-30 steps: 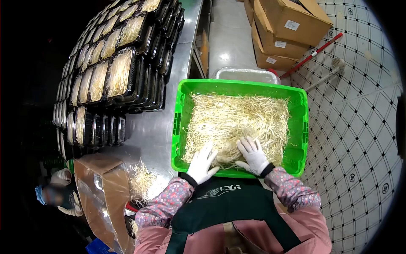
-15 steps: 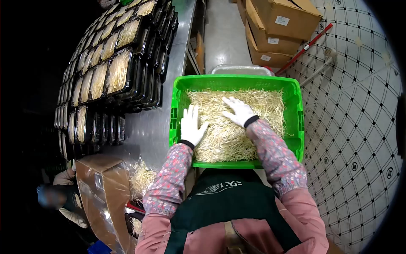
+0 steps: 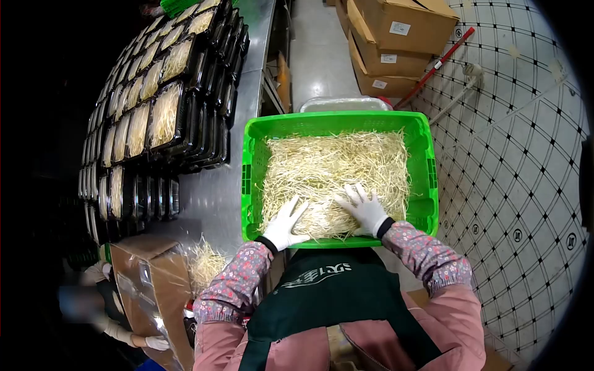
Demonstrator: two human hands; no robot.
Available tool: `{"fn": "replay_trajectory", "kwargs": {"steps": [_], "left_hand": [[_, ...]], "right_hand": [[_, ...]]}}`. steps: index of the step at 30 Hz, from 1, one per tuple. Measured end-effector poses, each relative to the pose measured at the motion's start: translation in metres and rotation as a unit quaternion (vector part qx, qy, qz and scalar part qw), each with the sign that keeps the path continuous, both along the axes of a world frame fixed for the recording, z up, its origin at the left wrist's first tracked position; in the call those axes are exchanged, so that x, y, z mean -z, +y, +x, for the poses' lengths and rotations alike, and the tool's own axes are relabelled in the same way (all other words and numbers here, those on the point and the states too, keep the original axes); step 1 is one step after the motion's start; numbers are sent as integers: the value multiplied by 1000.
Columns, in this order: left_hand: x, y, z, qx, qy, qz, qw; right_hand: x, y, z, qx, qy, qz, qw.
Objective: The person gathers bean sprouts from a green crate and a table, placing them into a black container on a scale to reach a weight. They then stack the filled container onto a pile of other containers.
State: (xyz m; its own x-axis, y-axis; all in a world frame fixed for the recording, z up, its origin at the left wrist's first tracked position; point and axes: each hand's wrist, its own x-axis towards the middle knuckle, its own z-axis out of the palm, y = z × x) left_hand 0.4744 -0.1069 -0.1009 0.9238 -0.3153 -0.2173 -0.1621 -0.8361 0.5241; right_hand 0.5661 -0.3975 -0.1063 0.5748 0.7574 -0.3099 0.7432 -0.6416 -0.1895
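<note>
A layer of pale bean sprouts (image 3: 334, 167) fills the green plastic crate (image 3: 340, 117) in front of my body. My left hand (image 3: 284, 224), in a white glove, rests on the sprouts at the crate's near left corner, fingers spread. On the near right side lies my gloved right hand (image 3: 366, 211), its fingers also apart and touching the sprouts. Neither hand grips anything.
Stacks of black trays with sprouts (image 3: 164, 117) stand on the steel table (image 3: 210, 191) at left. Loose sprouts (image 3: 207, 263) lie by a cardboard box (image 3: 148, 272), where another person's gloved hand (image 3: 157, 342) rests. Brown cartons (image 3: 402, 37) are piled beyond the crate.
Both my hands have moved back over the sprouts toward the crate's near edge. The other person's hand has come to the cardboard box.
</note>
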Motion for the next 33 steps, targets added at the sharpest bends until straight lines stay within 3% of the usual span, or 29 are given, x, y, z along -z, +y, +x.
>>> {"fn": "replay_trajectory", "kwargs": {"steps": [3, 5, 8, 11, 12, 15, 17, 19, 20, 24, 27, 28, 32, 33], "left_hand": [[-1, -14, 19, 11, 50, 48, 998], [16, -12, 28, 41, 18, 65, 997], [-5, -7, 40, -58, -61, -27, 996], [2, 2, 40, -32, -23, 19, 999], [-2, 0, 35, -35, -24, 46, 998], [-6, -20, 24, -14, 3, 135, 991], [0, -33, 24, -33, -4, 179, 983], [24, -30, 33, -75, -7, 138, 988], [36, -28, 35, -97, -8, 116, 989], [5, -15, 32, -25, -72, 64, 995], [-13, 6, 24, 20, -102, 66, 992], [-17, 11, 21, 46, -118, 69, 990], [-24, 0, 18, 146, -142, 91, 975], [-32, -11, 20, 147, -166, 76, 972]], "right_hand": [[41, 1, 19, 33, 9, 96, 995], [56, -2, 45, -17, 36, 85, 996], [37, -11, 54, 52, 78, 142, 985], [5, -1, 49, 61, 55, 43, 996], [6, 2, 38, 64, -14, 23, 998], [5, 20, 17, 69, -38, -30, 996], [21, 26, 15, 99, -43, 2, 994], [33, 26, 28, 130, 56, 25, 990], [36, 20, 33, 108, 33, 49, 992], [14, -7, 39, 156, 53, 74, 984], [17, -44, 49, 214, 23, 172, 961], [-13, -43, 50, 242, 35, 185, 952], [-51, -6, 51, 199, 60, 214, 954], [-33, 15, 46, 189, 38, 208, 959]]}}
